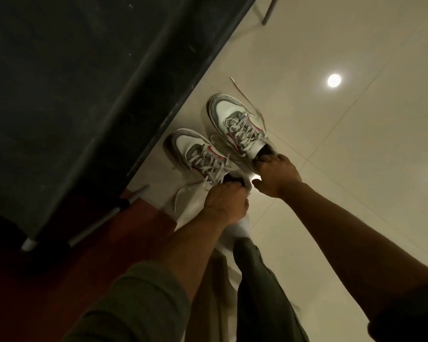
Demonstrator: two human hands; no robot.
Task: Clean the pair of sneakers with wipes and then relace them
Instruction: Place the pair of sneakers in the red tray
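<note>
Left hand [226, 201] fingers curled, gripping heel collar of left sneaker [198, 154]; right hand [277, 175] fingers hooked into heel opening of right sneaker [237, 124], thumb free. Both sneakers side by side on tiled floor [356, 144], toes pointing to 11 o'clock, white-grey with red stripes, laces [242, 92] loose, trailing off at 12 o'clock. Dark worktop [72, 82] edge just beside left sneaker at 9 o'clock. Red mat [109, 243] at 7 o'clock. Light reflection on floor at 2 o'clock.
</note>
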